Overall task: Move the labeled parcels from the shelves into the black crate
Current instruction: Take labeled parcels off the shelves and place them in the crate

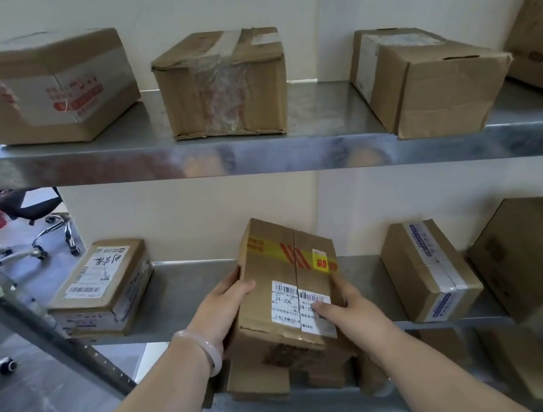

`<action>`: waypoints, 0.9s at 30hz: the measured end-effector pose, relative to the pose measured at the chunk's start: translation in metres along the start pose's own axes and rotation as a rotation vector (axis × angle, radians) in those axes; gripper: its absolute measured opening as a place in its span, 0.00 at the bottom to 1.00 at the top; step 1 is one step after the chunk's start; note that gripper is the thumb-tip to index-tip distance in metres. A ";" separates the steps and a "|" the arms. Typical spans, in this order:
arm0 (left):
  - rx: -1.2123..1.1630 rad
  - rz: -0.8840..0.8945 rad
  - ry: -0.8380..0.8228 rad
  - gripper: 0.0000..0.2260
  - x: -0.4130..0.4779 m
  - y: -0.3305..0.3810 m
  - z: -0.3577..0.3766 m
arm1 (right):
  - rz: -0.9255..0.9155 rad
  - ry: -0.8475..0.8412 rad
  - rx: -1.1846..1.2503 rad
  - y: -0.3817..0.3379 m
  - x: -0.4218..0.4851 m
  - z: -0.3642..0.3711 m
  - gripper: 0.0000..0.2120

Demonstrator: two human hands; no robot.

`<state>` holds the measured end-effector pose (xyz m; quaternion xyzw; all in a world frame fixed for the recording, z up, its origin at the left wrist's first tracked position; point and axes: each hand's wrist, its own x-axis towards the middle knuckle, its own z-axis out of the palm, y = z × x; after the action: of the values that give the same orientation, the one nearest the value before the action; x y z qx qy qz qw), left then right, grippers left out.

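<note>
Head view: we face steel shelving loaded with cardboard boxes, and we place everything from the middle shelf (178,297).
Parcel: the brown parcel (281,266) with yellow-and-red tape hangs over the front edge of the middle shelf, about halfway along it. It is tilted, with the far end raised. We cannot tell whether its underside touches the middle shelf.
Label: the white barcode label (289,302) faces up on the end nearest us.
Left hand (223,310): it grips the parcel's left side, thumb laid on the top face and fingers wrapped under the edge.
Right hand (349,309): it holds the parcel's right side, thumb resting on the label and fingers curled round the far wall.
Neighbours: a flat parcel (101,287) lies toward the left end of the middle shelf. A blue-taped box (426,268) lies toward its right end. Both are well apart from ours.
Below: a low box (259,383) sits on the level under the middle shelf, directly beneath our hands.
Black crate: out of sight, so we cannot say where it stands.
Step in hand: we judge that we are drawing this parcel off the middle shelf.
Doing it well: we should level the parcel and keep both palms pressed inward. We should bring it straight toward us until it clears the front edge of the middle shelf, and only then turn.
Risk: the cardboard looks creased near the front corner, so we should squeeze the walls rather than that flap.
</note>
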<state>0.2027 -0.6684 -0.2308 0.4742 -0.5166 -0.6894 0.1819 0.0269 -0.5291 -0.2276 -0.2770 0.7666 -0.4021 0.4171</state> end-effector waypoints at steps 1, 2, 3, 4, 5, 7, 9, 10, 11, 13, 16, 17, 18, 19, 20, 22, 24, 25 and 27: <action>0.022 -0.005 0.006 0.19 0.003 -0.003 -0.003 | -0.002 0.003 -0.003 0.001 0.002 0.002 0.35; 0.077 -0.004 0.010 0.21 0.006 -0.007 -0.007 | -0.004 0.003 -0.013 0.001 0.004 0.003 0.35; 0.142 0.005 0.013 0.22 0.009 -0.010 -0.010 | -0.008 -0.003 -0.030 0.001 0.005 0.005 0.35; 0.202 0.015 0.022 0.22 0.010 -0.012 -0.013 | -0.009 -0.016 -0.049 0.000 0.006 0.005 0.35; 0.244 0.022 0.033 0.21 0.011 -0.013 -0.014 | -0.008 -0.031 -0.061 -0.001 0.008 0.006 0.35; 0.338 0.040 0.053 0.19 0.013 -0.014 -0.014 | -0.001 -0.049 -0.080 -0.001 0.013 0.011 0.37; 0.453 0.063 0.078 0.19 0.018 -0.013 -0.012 | -0.007 -0.054 -0.138 0.000 0.020 0.017 0.39; 0.502 0.073 0.086 0.19 0.022 -0.013 -0.011 | -0.014 -0.053 -0.181 0.001 0.024 0.019 0.39; 0.539 0.081 0.086 0.20 0.026 -0.013 -0.010 | -0.021 -0.050 -0.216 0.002 0.027 0.022 0.40; 0.590 0.092 0.063 0.25 0.032 -0.013 -0.007 | -0.025 -0.041 -0.250 0.005 0.034 0.024 0.41; 0.648 0.090 0.034 0.29 0.039 -0.018 -0.005 | -0.011 -0.034 -0.294 0.012 0.041 0.025 0.41; 0.647 0.085 0.032 0.29 0.041 -0.021 -0.005 | -0.014 -0.024 -0.309 0.013 0.043 0.026 0.41; 0.647 0.083 0.029 0.29 0.042 -0.021 -0.004 | -0.027 -0.007 -0.321 0.014 0.043 0.027 0.40; 0.647 0.086 0.030 0.30 0.043 -0.021 -0.003 | -0.049 0.017 -0.329 0.014 0.043 0.028 0.39; 0.661 0.099 0.037 0.33 0.045 -0.020 -0.001 | -0.075 0.043 -0.334 0.013 0.041 0.028 0.37; 0.764 0.135 0.072 0.39 0.049 -0.016 0.006 | -0.118 0.096 -0.338 0.012 0.037 0.027 0.35; 0.962 0.215 0.138 0.40 0.050 -0.008 0.017 | -0.166 0.147 -0.364 0.010 0.031 0.023 0.35; 1.048 0.277 0.155 0.39 0.050 -0.003 0.023 | -0.191 0.182 -0.383 0.009 0.028 0.019 0.34; 1.137 0.400 0.124 0.37 0.048 0.004 0.038 | -0.216 0.265 -0.430 0.009 0.020 0.011 0.33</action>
<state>0.1460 -0.6854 -0.2489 0.4303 -0.8714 -0.2288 0.0558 0.0258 -0.5440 -0.2472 -0.3842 0.8482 -0.3050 0.1997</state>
